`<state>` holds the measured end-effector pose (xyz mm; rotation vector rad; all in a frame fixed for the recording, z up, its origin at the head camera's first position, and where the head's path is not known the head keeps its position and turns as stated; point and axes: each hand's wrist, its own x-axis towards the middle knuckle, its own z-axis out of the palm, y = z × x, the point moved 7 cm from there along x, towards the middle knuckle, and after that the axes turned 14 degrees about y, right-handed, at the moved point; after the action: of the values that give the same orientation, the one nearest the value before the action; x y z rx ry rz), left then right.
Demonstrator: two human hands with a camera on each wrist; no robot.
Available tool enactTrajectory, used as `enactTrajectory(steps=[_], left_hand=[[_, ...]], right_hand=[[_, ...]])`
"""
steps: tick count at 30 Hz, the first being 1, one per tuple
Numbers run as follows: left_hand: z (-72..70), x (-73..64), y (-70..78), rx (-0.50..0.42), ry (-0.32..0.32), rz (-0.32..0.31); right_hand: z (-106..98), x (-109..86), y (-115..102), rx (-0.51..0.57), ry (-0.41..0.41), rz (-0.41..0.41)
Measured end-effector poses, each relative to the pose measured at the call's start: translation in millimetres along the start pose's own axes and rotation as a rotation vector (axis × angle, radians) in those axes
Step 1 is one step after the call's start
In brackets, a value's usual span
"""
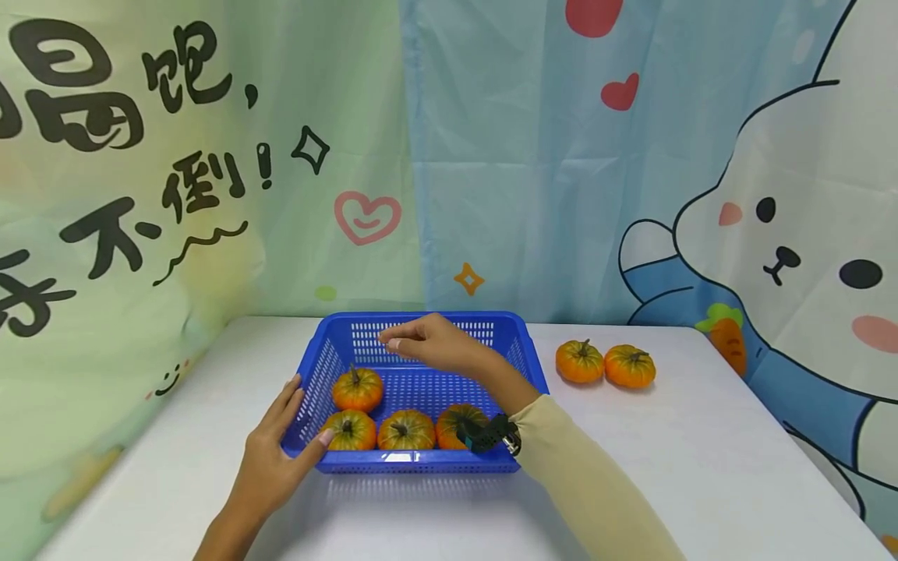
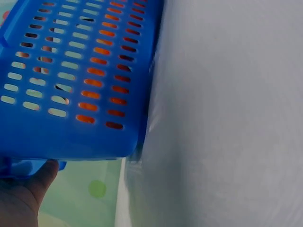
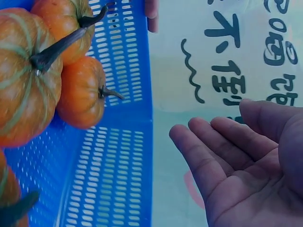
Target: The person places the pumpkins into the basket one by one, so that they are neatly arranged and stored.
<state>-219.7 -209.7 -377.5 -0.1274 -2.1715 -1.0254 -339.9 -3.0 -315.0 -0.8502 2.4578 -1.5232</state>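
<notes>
You look partway done: four pumpkins [image 1: 407, 433] sit in the basket [image 1: 449, 460], three along the near side, one behind at left; two more pumpkins [image 1: 630, 368] lie on the table [image 1: 631, 460] at right. Your right hand [image 1: 440, 343] hovers empty over the far side, fingers loose; your left hand [image 1: 270, 456], fingers straight, touches the left side.

Glossy plastic basket [image 1: 421, 461], smooth-skinned pumpkins [image 1: 414, 436], lightly creased cloth backdrop [image 1: 484, 195].
</notes>
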Motion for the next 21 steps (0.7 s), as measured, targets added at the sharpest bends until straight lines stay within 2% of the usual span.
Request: enactTrajectory(steps=[9, 21], left_hand=[[-1.5, -0.1, 0.9, -0.006, -0.005, -0.011], [0.3, -0.4, -4.2, 0.013, -0.009, -0.014]], right_hand=[[-20, -19.3, -3, 0.053, 0.022, -0.066], [-47, -41.8, 3, 0.093, 0.076, -0.048]])
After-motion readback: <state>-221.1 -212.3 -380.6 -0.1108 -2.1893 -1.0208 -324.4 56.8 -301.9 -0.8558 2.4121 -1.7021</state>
